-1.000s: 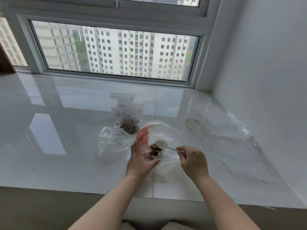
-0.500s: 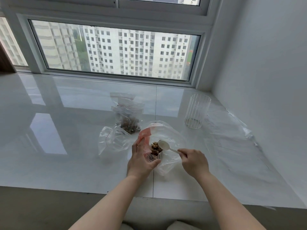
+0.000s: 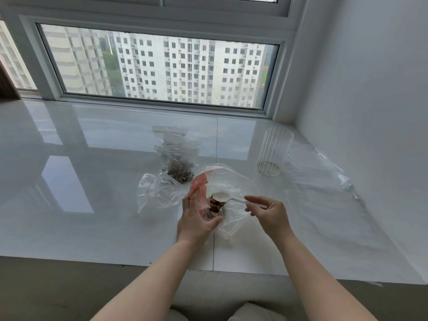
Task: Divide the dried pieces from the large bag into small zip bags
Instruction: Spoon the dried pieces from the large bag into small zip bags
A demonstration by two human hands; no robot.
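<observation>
left: bare sill (image 3: 69, 181) open | ahead: filled zip bags (image 3: 178, 158) block | right: glass (image 3: 274, 154), plastic sheet (image 3: 324, 193)

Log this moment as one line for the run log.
left hand holds clear large bag open | right hand holds white plastic spoon over dried pieces

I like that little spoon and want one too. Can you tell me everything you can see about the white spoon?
The white spoon is small and looks like plastic, with an oval bowl and a thin straight handle. Its bowl faces up and looks empty. It hovers over the dried pieces inside the open mouth of a clear bag, nearly level. The right hand pinches the far end of the handle between fingertips. The left hand holds the bag open beside it. Whether the bowl touches the pieces cannot be told.
</observation>
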